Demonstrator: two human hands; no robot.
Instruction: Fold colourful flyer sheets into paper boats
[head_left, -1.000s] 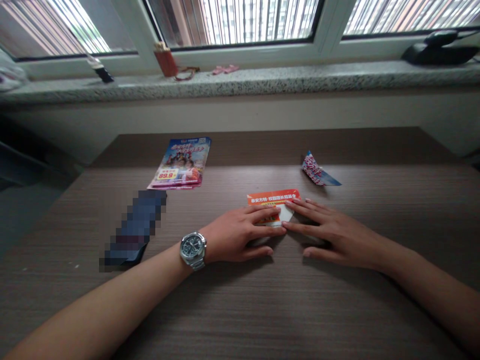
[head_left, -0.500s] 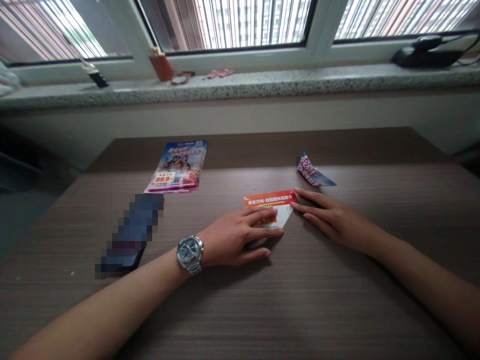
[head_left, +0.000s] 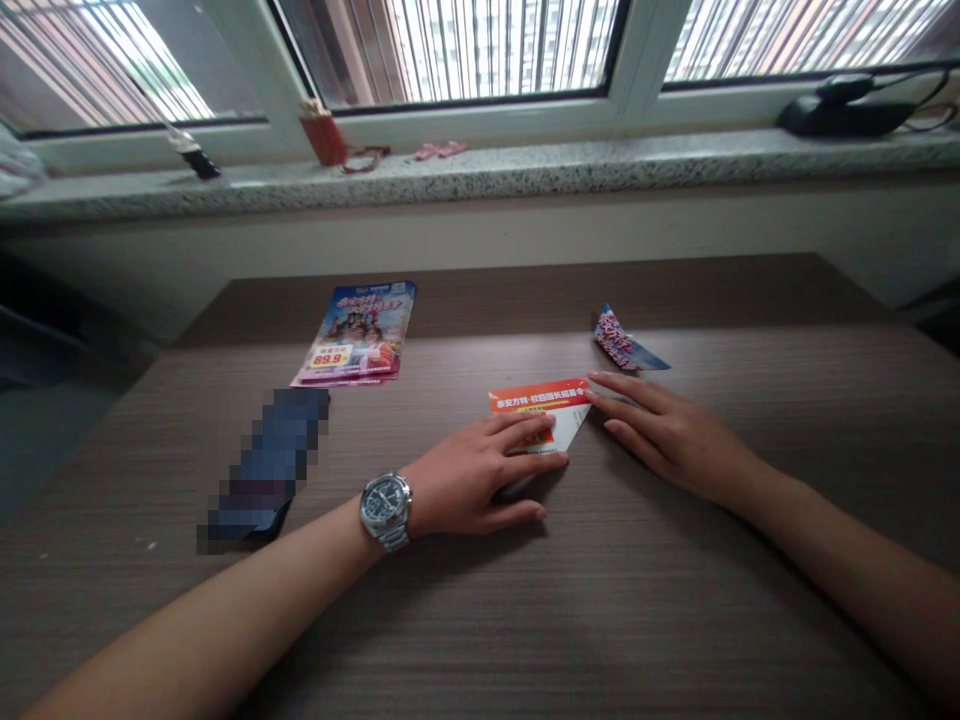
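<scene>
The left hand (head_left: 480, 478) lies flat, thumb apart from the fingers, which rest across an orange-and-white printed leaflet (head_left: 568, 424); it is clamped on nothing. The leaflet lies on the table under these fingers, its lower right side running on a slant. The right hand (head_left: 675, 440) is likewise unclosed, fingers extended, tips at the leaflet's far right corner; whether they press paper or tabletop cannot be told.

Compared with one second ago, the right hand has moved off the leaflet's white area and away from the left fingertips to that corner, exposing the slanted edge. The left hand remains on the leaflet. Little differs from half a second ago.

A silver wristwatch (head_left: 385, 500) sits on the left wrist. Just beyond the right fingertips stands a folded blue-and-red paper piece (head_left: 624, 342), unmoved on the table (head_left: 465, 620). Beyond and left of the left hand lies a stack of flyers (head_left: 360, 335); nearer, left of the watch, a pixelated dark phone (head_left: 274, 465). Farthest out runs a speckled windowsill (head_left: 525, 172).
</scene>
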